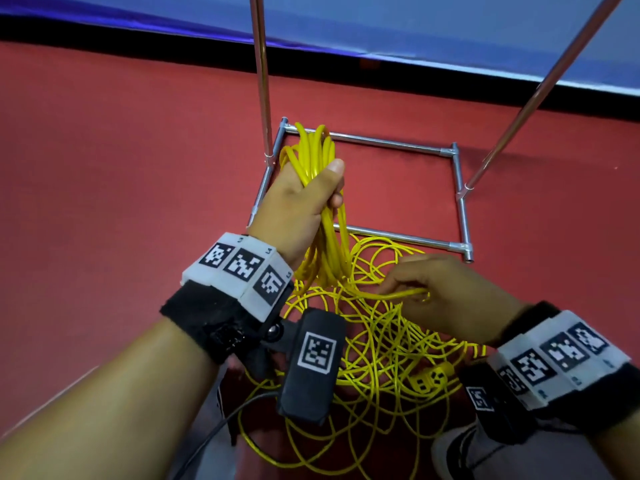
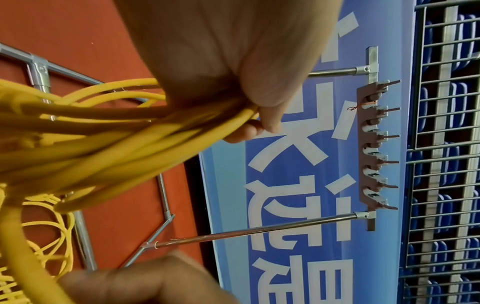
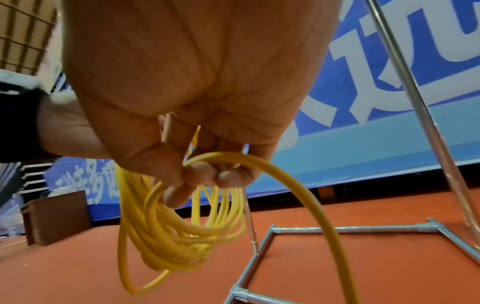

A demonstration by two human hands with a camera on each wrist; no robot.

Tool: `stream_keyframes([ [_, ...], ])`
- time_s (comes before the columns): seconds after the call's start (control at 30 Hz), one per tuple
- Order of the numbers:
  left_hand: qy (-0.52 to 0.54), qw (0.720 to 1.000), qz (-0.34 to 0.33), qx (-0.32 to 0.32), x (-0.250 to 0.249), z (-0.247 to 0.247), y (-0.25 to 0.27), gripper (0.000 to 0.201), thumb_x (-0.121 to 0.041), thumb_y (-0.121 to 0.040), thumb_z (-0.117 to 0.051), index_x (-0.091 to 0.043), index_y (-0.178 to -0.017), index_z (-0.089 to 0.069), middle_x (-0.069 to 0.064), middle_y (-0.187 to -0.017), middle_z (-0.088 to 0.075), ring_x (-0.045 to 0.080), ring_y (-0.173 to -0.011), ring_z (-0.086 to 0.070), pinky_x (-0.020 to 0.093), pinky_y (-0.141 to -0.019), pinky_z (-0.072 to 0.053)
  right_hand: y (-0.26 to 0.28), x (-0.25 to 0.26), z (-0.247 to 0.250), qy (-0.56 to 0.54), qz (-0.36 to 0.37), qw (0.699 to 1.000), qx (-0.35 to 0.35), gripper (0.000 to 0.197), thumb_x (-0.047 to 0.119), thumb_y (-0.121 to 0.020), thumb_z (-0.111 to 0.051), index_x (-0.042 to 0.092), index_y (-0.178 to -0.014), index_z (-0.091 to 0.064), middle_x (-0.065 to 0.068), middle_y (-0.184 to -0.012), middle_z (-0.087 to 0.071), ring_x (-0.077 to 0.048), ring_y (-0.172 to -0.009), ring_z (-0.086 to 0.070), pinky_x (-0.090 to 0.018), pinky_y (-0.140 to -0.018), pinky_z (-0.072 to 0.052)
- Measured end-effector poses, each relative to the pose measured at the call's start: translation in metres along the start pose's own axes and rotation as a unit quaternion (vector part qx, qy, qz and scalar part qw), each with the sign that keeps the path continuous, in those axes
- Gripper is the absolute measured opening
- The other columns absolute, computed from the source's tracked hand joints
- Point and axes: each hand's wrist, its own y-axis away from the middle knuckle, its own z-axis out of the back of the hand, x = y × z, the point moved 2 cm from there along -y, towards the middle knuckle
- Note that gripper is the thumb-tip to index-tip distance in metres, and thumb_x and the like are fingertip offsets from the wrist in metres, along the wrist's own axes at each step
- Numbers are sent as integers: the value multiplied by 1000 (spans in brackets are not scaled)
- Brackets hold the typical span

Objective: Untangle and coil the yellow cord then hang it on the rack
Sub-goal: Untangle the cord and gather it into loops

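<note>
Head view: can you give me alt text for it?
The left hand grips a bundle of coiled yellow cord above a red floor, while the right hand pinches one strand from the tangle below. A metal rack base stands behind.

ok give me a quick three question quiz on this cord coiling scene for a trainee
1. True or false: the left hand grips a bundle of coiled loops of the yellow cord.
2. What is the right hand doing? A) resting on the floor B) pinching a single strand of the cord C) holding the rack's upright pole
3. Fill in: the loose tangle of cord lies on the red ____, beside the rack base.

Key:
1. True; thumb and fingers wrap the loops.
2. B
3. floor
</note>
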Motion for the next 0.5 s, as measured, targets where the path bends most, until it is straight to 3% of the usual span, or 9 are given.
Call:
stream_keyframes([
  [0.1, -4, 1000, 8, 20, 4, -5, 2, 18, -30, -87, -48, -17, -74, -48, -3, -65, -46, 13, -59, -40, 31, -55, -31, -2, 9, 1, 17, 62, 998, -11, 35, 7, -66, -51, 21, -90, -73, 19, -76, -56, 9, -72, -51, -4, -65, -34],
  [0.2, -15, 998, 21, 50, 6, -13, 5, 16, -28, -88, -48, -15, -78, -47, -3, -68, -46, 9, -58, -43, 26, -56, -37, -3, 15, 4, 16, 84, 995, -59, 32, 7, -72, -56, 31, -92, -61, 16, -82, -62, -3, -77, -58, -21, -70, -47],
  [0.3, -13, 996, 55, 71, 9, -20, 8, 20, -19, -97, -50, -13, -78, -49, -3, -64, -50, 9, -56, -46, 24, -56, -42, -1, 20, 8, -2, 78, 991, -113, 28, 13, -74, -65, 30, -90, -49, 12, -84, -63, -8, -74, -62, -35, -69, -51],
  [0.37, 3, 992, 82, 95, 11, -24, 11, 18, -17, -96, -52, -10, -79, -50, -1, -63, -52, 14, -57, -48, 26, -57, -43, -1, 23, 10, -11, 77, 987, -140, 36, 15, -71, -72, 31, -88, -45, 13, -85, -61, -7, -72, -61, -33, -69, -51],
  [0.43, 23, 987, 107, 121, 13, -29, 14, 14, -19, -90, -54, -8, -82, -51, 5, -65, -52, 19, -60, -50, 31, -60, -44, -3, 23, 12, -26, 73, 984, -160, 47, 17, -64, -79, 37, -84, -41, 12, -84, -57, -4, -69, -58, -22, -65, -50],
  [0.5, 30, 983, 128, 129, 14, -33, 18, 12, -13, -95, -52, -8, -84, -52, 4, -64, -54, 15, -56, -51, 26, -58, -45, -4, 22, 15, -46, 55, 981, -182, 59, 24, -54, -84, 41, -82, -36, 12, -84, -54, -3, -69, -56, -15, -58, -46],
])
